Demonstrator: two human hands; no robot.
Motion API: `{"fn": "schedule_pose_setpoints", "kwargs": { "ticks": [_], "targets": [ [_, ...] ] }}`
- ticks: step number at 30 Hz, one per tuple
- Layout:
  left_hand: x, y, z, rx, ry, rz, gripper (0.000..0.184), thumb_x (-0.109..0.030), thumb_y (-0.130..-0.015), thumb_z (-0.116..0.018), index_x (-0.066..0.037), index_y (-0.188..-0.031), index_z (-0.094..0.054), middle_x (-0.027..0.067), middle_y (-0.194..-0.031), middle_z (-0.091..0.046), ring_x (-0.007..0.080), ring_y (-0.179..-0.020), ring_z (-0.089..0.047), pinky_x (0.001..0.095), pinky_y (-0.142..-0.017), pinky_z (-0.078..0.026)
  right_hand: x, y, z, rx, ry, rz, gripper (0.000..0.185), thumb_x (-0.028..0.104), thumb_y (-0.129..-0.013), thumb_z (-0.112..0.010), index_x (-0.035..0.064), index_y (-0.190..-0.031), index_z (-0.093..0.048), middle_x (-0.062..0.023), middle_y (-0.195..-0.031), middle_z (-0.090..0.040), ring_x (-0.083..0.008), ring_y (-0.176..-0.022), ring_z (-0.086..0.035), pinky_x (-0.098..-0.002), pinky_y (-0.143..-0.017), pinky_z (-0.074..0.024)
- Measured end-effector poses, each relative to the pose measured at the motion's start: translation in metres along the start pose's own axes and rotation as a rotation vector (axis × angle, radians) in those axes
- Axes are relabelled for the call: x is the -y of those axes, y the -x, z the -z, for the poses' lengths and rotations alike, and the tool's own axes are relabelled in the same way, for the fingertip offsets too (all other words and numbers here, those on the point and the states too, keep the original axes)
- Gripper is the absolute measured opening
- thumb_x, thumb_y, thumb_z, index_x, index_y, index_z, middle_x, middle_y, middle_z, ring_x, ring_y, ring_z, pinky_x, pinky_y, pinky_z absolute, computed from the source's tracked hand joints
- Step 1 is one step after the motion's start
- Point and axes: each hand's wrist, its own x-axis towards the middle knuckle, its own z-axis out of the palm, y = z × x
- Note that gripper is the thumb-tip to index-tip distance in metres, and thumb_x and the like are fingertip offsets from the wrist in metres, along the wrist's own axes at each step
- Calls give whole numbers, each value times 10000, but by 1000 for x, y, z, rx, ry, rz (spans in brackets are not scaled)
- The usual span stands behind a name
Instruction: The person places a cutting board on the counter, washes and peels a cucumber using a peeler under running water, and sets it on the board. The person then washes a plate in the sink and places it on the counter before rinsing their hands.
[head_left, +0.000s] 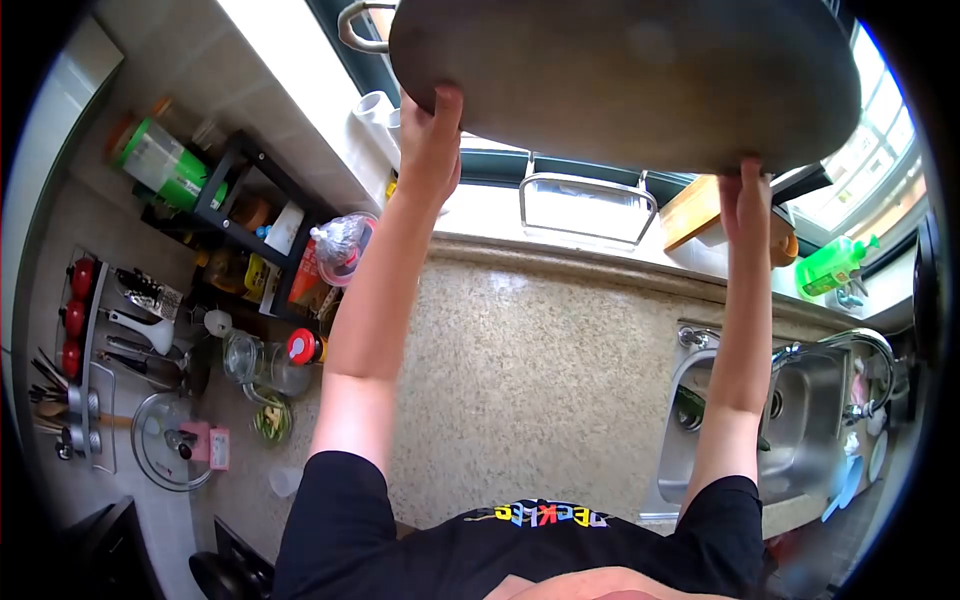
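Observation:
A large, dark, flat board [640, 80] with rounded edges is held up at the top of the view, over the window ledge. Its upper part runs out of the frame. My left hand [433, 145] grips its lower left edge, thumb on the near face and the other fingers mostly hidden. At the lower right edge, my right hand [746, 200] holds it in the same way, thumb on the near face. Beside the board's left end shows a pale loop handle [362, 28]. Both arms are stretched forward above the speckled countertop [540, 370].
A steel sink [800, 470] with a curved faucet [870, 340] lies right, dark green vegetables inside. A wire rack [588, 210], wooden block [692, 212] and green bottle [830, 267] line the ledge. Left stand a black shelf [250, 190], glass jug [262, 362] and red-capped jar [303, 346].

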Motion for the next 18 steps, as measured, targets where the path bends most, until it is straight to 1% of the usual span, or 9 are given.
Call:
{"fn": "schedule_pose_setpoints", "kwargs": {
  "ticks": [3, 4, 5, 6, 7, 9, 12, 15, 18],
  "targets": [
    [-50, 49, -18, -131, -191, -41, 641, -434, -839, -569, 25, -1238, -366, 107, -1163, -509, 182, -1055, -483, 303, -910, -386, 63, 53, -23, -195, 332, 114, 737, 417, -770, -653, -4, -1284, -332, -90, -1249, -467, -215, -1124, -473, -342, -953, -402],
    [-76, 76, -24, -108, -311, 100, 635, -416, -869, -534, 60, -1245, -348, 129, -1204, -489, 197, -1064, -483, 299, -932, -363, 82, 74, -28, -218, 397, 54, 741, 409, -768, -663, -21, -1274, -335, -105, -1225, -484, -216, -1105, -486, -337, -940, -408],
    [-88, 101, -29, -132, -382, 84, 630, -425, -875, -516, 56, -1248, -353, 124, -1210, -484, 199, -1081, -478, 298, -944, -354, 99, 98, -30, -253, 464, -8, 745, 401, -765, -673, -38, -1265, -337, -120, -1202, -500, -218, -1086, -499, -332, -927, -415],
    [-95, 128, -28, -122, -231, 181, 553, -354, -878, -549, 28, -1242, -384, 84, -1212, -485, 162, -1088, -453, 276, -933, -350, 110, 120, -34, -258, 479, 1, 719, 380, -770, -679, -52, -1244, -355, -136, -1155, -529, -218, -1032, -528, -323, -881, -437],
    [-104, 155, -31, -52, -288, 175, 631, -433, -886, -491, 48, -1268, -340, 108, -1246, -462, 199, -1124, -445, 309, -965, -331, 123, 146, -38, -336, 556, -137, 706, 396, -767, -679, -55, -1220, -379, -136, -1134, -536, -215, -985, -543, -316, -846, -451],
    [-112, 215, -23, 10, -316, 289, 645, -435, -888, -485, 39, -1293, -324, 106, -1283, -429, 200, -1168, -411, 318, -994, -298, 135, 193, -32, -274, 675, -246, 707, 409, -757, -685, -50, -1207, -393, -133, -1106, -548, -211, -950, -553, -304, -828, -457],
    [-99, 316, -7, -123, -126, 627, 560, -357, -890, -524, 31, -1261, -365, 103, -1250, -452, 190, -1131, -434, 319, -971, -326, 132, 263, -10, -242, 792, -478, 796, 406, -700, -740, -88, -1222, -398, -159, -1116, -540, -202, -989, -533, -305, -837, -440],
    [-97, 386, 1, -173, -268, 774, 560, -389, -858, -567, 39, -1198, -442, 116, -1158, -530, 205, -1058, -498, 329, -917, -388, 101, 342, 44, -289, 1046, -640, 764, 377, -668, -771, -71, -1191, -441, -165, -1084, -562, -203, -963, -551, -315, -820, -451],
    [-95, 433, 11, -187, -380, 963, 566, -396, -834, -599, 45, -1167, -474, 132, -1125, -557, 220, -1026, -527, 337, -885, -416, 102, 390, 41, -286, 803, -791, 608, 354, -672, -771, -48, -1064, -538, -123, -979, -616, -185, -866, -588, -298, -778, -464]
  ]
}}
